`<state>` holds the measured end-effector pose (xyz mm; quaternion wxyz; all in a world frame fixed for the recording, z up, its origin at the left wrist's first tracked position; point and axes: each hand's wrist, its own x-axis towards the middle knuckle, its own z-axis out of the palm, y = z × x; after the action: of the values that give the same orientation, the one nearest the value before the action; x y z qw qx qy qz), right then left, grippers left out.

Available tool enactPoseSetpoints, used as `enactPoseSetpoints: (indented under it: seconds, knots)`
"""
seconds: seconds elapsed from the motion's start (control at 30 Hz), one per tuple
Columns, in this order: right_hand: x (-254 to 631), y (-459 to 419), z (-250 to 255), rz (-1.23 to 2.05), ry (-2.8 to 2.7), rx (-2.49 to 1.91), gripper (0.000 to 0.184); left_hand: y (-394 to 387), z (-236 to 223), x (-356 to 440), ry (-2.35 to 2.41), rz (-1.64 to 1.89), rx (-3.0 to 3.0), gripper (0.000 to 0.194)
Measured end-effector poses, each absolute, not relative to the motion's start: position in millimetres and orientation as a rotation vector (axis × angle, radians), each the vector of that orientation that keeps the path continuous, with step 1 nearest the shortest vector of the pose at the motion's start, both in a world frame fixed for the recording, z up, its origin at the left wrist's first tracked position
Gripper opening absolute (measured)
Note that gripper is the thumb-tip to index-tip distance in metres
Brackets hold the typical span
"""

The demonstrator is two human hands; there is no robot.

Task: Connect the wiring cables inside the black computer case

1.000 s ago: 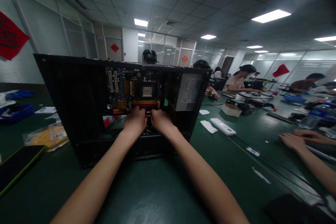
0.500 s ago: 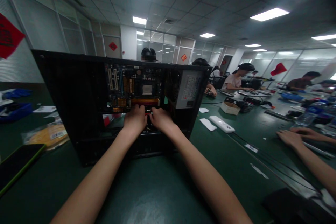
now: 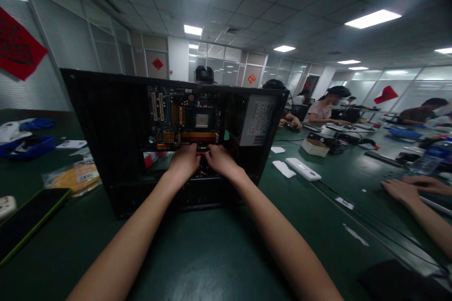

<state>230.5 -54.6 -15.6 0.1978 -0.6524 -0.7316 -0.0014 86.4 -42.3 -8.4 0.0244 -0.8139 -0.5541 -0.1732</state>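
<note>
An open black computer case (image 3: 106, 122) stands on the green table (image 3: 212, 254), its inside facing me. Inside it I see the motherboard (image 3: 183, 120) and a grey power supply (image 3: 256, 120) at the right. My left hand (image 3: 183, 161) and my right hand (image 3: 221, 160) reach into the case side by side. Their fingers press at a red and orange slot strip (image 3: 198, 137) at the motherboard's lower edge. The fingertips are hidden behind the knuckles, so I cannot see whether they pinch a part.
A dark phone with a green edge (image 3: 28, 221) lies at the left, beside a plastic bag (image 3: 72, 176) and a blue tray (image 3: 26, 146). White flat devices (image 3: 302, 169) lie right of the case. Another person's hands (image 3: 406, 188) rest at the right; several people sit further back.
The view has shifted slightly, so the case sits a little further right in the picture. Both hands stay at the same spot at the motherboard's lower edge.
</note>
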Motion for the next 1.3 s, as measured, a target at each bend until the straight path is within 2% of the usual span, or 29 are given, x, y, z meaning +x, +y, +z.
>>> enactPoseSetpoints:
  seconds: [0.5,0.8,1.3]
  knots:
    - [231,-44,-12,-0.017,-1.985,-1.982,0.031,-38,-10,88,-1.666,-0.703,-2.599,0.018]
    - [227,-55,-11,-0.067,-2.025,-1.992,0.032,-43,-9,88,-1.755,-0.622,-2.519,0.024]
    - [227,-69,-9,0.048,-2.074,-1.922,0.028,-51,-8,84,-1.901,-0.570,-2.409,0.037]
